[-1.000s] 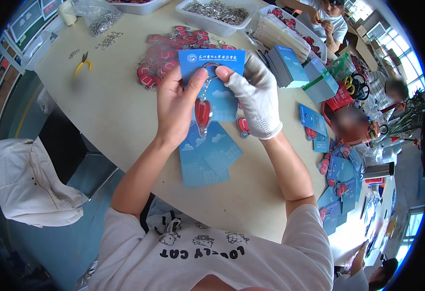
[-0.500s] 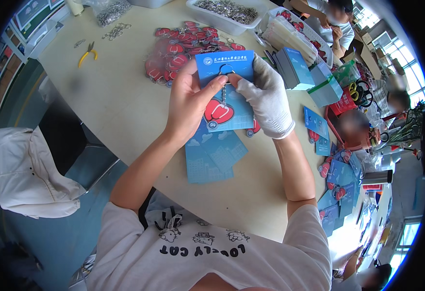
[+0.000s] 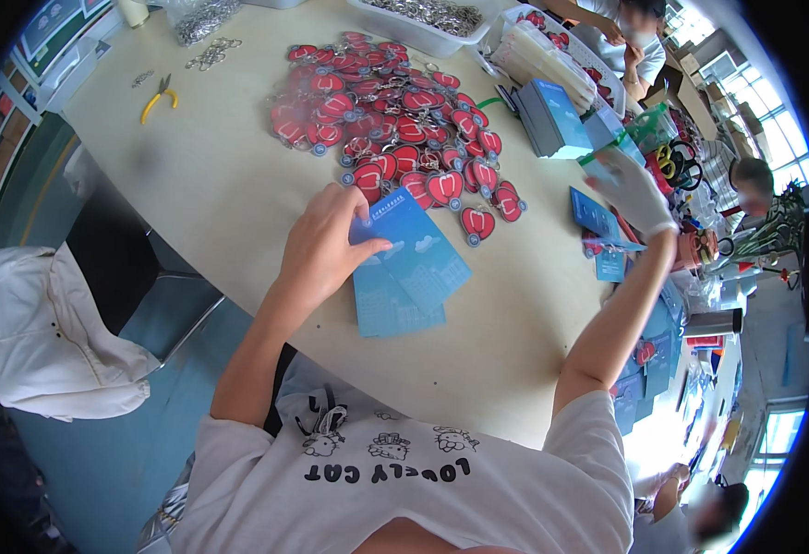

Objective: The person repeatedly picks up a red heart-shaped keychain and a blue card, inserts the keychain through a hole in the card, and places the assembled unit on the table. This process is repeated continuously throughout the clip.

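My bare left hand pinches a blue printed card by its upper left edge, thumb on its face. That card lies askew over more blue cards on the table. My right hand, in a white glove, reaches out at the right with its fingers apart, slightly blurred. Below it a blue card shows nearly edge-on, apart from the fingers, above other cards laid down there. Beyond my left hand spreads a heap of red heart-shaped keychains with metal chains.
Stacked blue cards stand at the right, near a white bin of metal rings. Yellow-handled pliers lie at the far left. A pile of carded keychains lies to the right. A chair with a white jacket stands at left; another person sits across.
My right hand has moved right and let go of the card with its heart keychain. My left hand has come down and left, from that card onto the loose cards.
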### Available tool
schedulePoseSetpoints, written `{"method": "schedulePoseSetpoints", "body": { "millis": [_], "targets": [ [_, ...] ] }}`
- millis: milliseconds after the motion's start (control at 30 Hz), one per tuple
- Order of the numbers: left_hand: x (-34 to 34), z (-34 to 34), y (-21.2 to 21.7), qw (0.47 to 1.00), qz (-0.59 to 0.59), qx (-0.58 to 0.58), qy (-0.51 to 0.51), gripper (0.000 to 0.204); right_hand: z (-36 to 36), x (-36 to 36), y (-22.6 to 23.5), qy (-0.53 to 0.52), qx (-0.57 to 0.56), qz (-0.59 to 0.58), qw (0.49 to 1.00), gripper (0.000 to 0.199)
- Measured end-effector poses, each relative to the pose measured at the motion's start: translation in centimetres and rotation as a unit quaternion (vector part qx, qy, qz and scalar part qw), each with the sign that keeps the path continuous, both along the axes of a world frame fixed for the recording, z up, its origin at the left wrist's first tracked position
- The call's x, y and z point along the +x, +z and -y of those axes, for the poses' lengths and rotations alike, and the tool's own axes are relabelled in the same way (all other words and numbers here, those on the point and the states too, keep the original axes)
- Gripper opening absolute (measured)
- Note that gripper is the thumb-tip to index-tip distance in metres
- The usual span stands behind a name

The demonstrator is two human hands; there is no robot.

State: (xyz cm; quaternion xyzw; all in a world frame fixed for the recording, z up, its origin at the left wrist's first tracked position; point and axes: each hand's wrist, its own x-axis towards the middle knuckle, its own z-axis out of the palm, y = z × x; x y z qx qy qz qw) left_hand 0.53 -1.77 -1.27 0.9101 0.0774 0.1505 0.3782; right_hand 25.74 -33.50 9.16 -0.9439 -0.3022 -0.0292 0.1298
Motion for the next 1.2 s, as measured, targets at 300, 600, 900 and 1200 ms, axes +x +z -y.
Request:
{"method": "schedulePoseSetpoints", "body": {
  "millis": [300,600,900,1200],
  "targets": [
    [1.5,-0.8,-1.8,0.994,0.024,-0.106,-0.015,0.035,-19.0,-2.7,-7.3,0.148,0.121,0.021,0.981,0.024],
    [2.1,-0.7,1.9,0.867,0.147,-0.475,-0.020,0.017,-18.1,-0.7,-6.2,0.171,0.285,0.042,0.942,0.014],
    [8.6,-1.7,4.3,0.866,0.303,-0.395,0.044,0.013,-14.6,-7.4,1.1,0.239,0.367,-0.161,0.885,0.019],
    [7.9,1.5,5.8,0.832,0.325,-0.441,-0.087,0.018,-16.9,-9.6,-0.4,0.163,0.407,-0.115,0.892,0.016]
  ]
}}
